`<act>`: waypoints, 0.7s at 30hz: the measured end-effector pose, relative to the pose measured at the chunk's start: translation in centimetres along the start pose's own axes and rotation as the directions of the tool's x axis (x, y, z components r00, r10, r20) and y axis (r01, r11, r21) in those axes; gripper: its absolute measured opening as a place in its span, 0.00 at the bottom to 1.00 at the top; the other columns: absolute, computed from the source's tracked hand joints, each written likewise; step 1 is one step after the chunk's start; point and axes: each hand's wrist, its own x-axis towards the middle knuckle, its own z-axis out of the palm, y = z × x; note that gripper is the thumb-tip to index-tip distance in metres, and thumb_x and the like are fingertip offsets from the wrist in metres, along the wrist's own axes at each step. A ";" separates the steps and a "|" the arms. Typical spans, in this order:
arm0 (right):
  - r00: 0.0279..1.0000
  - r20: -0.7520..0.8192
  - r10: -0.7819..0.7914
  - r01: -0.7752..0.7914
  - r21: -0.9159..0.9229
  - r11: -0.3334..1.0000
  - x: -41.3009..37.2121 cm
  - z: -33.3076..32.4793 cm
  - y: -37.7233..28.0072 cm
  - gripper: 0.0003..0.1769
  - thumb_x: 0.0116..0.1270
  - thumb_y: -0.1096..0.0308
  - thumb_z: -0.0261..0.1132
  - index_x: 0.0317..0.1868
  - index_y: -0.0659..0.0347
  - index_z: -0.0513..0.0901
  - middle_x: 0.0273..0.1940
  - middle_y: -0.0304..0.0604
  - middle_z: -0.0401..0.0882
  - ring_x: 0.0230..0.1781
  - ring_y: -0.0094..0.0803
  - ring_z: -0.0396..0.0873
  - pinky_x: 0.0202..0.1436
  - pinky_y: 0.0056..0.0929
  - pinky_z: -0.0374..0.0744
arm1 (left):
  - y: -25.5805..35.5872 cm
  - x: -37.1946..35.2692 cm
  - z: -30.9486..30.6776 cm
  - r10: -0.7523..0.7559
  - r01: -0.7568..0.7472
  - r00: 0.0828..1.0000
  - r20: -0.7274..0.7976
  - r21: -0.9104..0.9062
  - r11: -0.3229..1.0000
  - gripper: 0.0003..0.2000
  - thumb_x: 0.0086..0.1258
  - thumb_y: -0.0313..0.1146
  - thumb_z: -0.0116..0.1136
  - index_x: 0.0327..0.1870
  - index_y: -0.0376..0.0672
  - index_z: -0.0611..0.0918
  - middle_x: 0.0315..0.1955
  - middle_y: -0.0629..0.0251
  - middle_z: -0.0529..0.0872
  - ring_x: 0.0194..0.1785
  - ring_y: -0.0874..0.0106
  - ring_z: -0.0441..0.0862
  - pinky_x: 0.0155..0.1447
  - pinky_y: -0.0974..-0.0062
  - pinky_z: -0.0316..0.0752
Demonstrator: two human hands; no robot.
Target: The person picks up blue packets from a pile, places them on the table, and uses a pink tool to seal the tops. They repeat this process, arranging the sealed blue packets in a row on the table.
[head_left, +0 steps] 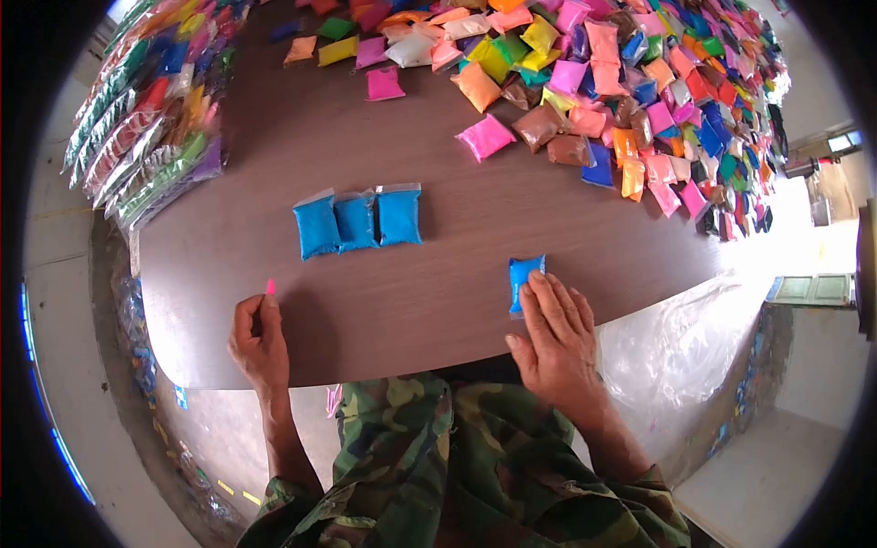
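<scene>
My left hand [260, 333] is closed near the table's front edge, a small pink piece [270, 287] sticking up from its pinched fingers. My right hand [554, 329] lies spread, its fingertips resting on the right side of a small blue packet [523, 284] on the brown table [411, 301]. Three blue packets [356, 222] lie in a row, side by side, farther back and left of centre. Their clear top edges point away from me.
A large heap of colourful packets [630, 119] covers the back right of the table. Stacked clear bags of coloured packets [164, 137] stand at the back left. A single pink packet [486, 137] lies at the heap's near edge. Clear plastic sheeting [667, 347] hangs at the right.
</scene>
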 end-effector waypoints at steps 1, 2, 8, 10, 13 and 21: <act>0.999 -0.014 0.032 -0.032 0.012 0.999 0.0 0.3 -0.8 0.37 0.80 0.55 0.69 0.80 0.68 0.76 0.84 0.56 0.69 0.83 0.54 0.71 0.84 0.60 0.67 | 0.0 0.0 0.1 -0.016 0.016 1.000 0.004 0.003 1.000 0.08 0.84 0.34 0.68 0.43 0.39 0.88 0.26 0.73 0.83 0.29 0.83 0.74 0.34 0.77 0.68; 0.998 -0.028 0.062 -0.061 0.023 0.998 0.0 0.8 -1.7 0.38 0.79 0.54 0.70 0.81 0.69 0.75 0.84 0.57 0.69 0.83 0.54 0.71 0.84 0.61 0.66 | -0.1 0.0 0.1 -0.032 0.032 0.999 0.006 0.005 0.999 0.08 0.84 0.34 0.69 0.43 0.39 0.88 0.26 0.73 0.83 0.29 0.83 0.74 0.34 0.77 0.68; 0.989 -0.020 0.144 -0.144 -0.001 0.990 -0.4 0.3 -1.1 0.42 0.76 0.52 0.72 0.81 0.71 0.74 0.84 0.59 0.68 0.84 0.57 0.69 0.85 0.63 0.63 | -0.7 0.1 -0.1 -0.021 0.020 1.000 0.017 0.011 1.000 0.08 0.84 0.35 0.68 0.44 0.40 0.89 0.26 0.72 0.84 0.30 0.82 0.75 0.35 0.77 0.68; 0.992 -0.040 0.121 -0.122 -0.029 0.992 -0.5 0.4 -0.9 0.42 0.75 0.51 0.73 0.80 0.71 0.75 0.84 0.58 0.69 0.84 0.56 0.69 0.85 0.63 0.63 | -0.6 0.0 -0.2 -0.020 0.020 0.999 0.027 0.009 1.000 0.08 0.84 0.35 0.68 0.44 0.40 0.89 0.27 0.72 0.84 0.30 0.82 0.75 0.35 0.76 0.69; 0.992 -0.069 0.101 -0.103 -0.030 0.994 -0.1 1.0 -2.5 0.41 0.77 0.47 0.71 0.78 0.69 0.78 0.82 0.55 0.73 0.82 0.51 0.71 0.82 0.64 0.66 | -0.5 0.0 -0.1 -0.035 0.036 0.999 0.030 -0.018 0.999 0.08 0.83 0.34 0.69 0.45 0.39 0.89 0.28 0.72 0.85 0.31 0.81 0.77 0.36 0.76 0.71; 0.992 -0.121 0.022 -0.030 -0.061 0.998 0.7 -0.2 -1.3 0.35 0.70 0.56 0.77 0.70 0.70 0.84 0.74 0.57 0.81 0.78 0.58 0.74 0.81 0.63 0.68 | -1.3 -0.3 0.3 -0.023 0.023 1.000 -0.002 0.001 1.000 0.08 0.79 0.37 0.74 0.45 0.42 0.91 0.29 0.64 0.89 0.31 0.78 0.82 0.38 0.71 0.79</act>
